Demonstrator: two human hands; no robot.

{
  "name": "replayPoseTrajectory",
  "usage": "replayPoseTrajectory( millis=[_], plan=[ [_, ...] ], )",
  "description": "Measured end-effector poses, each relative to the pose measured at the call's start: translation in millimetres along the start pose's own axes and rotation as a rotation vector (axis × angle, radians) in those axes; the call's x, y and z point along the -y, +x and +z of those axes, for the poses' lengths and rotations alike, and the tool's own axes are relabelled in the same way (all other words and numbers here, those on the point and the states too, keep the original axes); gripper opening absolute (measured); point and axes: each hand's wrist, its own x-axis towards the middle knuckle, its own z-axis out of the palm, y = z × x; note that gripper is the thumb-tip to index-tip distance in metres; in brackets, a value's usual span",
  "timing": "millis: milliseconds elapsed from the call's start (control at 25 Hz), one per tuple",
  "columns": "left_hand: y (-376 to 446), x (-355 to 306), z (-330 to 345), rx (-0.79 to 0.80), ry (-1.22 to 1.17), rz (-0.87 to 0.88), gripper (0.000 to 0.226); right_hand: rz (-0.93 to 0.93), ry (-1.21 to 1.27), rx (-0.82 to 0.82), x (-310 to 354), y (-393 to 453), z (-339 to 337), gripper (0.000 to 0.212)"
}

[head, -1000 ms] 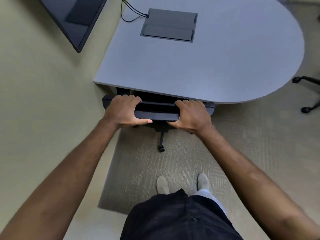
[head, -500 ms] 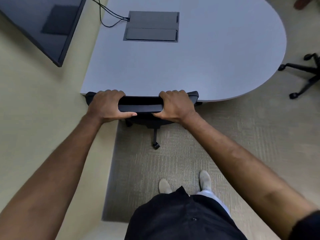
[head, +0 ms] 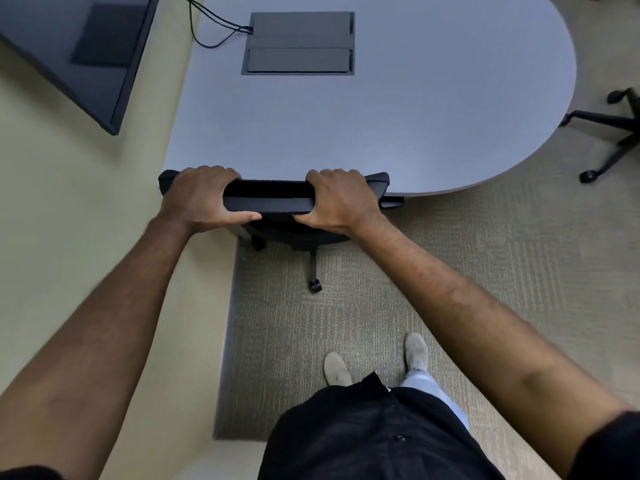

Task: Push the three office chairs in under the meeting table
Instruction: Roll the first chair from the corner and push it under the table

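A black office chair (head: 273, 199) stands at the near edge of the grey meeting table (head: 398, 109), its backrest top touching the edge and its seat hidden beneath. My left hand (head: 201, 197) grips the left part of the backrest top. My right hand (head: 341, 199) grips the right part. One chair leg with a caster (head: 314, 285) sticks out toward me on the carpet. The base of a second office chair (head: 613, 133) shows at the right edge, beyond the table's rounded end.
A dark screen (head: 69, 46) hangs on the cream wall (head: 69, 220) at the left, close beside the chair. A dark cable box (head: 299, 43) with black cables is set in the tabletop. My feet stand on grey-green carpet (head: 485, 254) behind the chair.
The chair has rolled forward under the table until its backrest reached the table edge. Both hands kept their grip and went forward with it.
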Motion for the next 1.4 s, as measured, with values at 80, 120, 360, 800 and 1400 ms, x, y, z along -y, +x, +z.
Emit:
replayPoseTrajectory(
  millis=[80,120,360,800,1400],
  plan=[
    [4,-4,1,-0.001,-0.002,-0.009,0.093,-0.016,-0.005,-0.031,-7,1,-2,0.073],
    [6,-5,1,0.004,-0.003,-0.011,0.094,-0.019,-0.014,-0.049,-9,0,-2,0.073],
    [-7,-10,2,-0.022,-0.045,-0.042,0.097,0.005,-0.019,-0.075,-6,-4,1,0.075],
    [-40,-52,19,-0.003,0.012,-0.099,0.082,0.036,0.063,-0.034,-17,-41,-4,0.083],
    [-4,-287,72,-0.229,-0.029,0.126,0.072,0.273,0.211,-0.004,-152,-262,41,0.066]
  ],
)
